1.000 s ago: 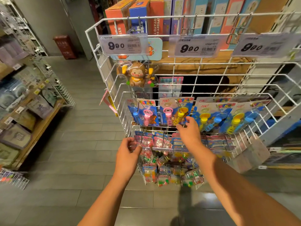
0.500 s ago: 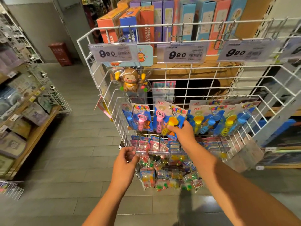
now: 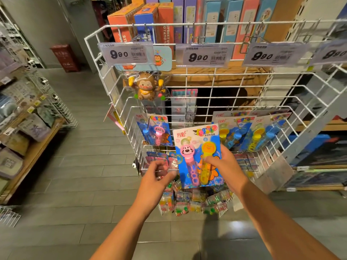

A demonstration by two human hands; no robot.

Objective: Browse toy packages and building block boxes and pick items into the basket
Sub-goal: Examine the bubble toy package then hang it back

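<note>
The right hand (image 3: 223, 166) had lifted the bubble-wand card (image 3: 199, 156) off its hook, pinching its edge; the left hand (image 3: 157, 175) gripped the wire rack (image 3: 131, 117), basket unseen.

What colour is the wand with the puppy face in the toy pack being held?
Pink, on the blue card toy pack held by the right hand; head view.
</note>
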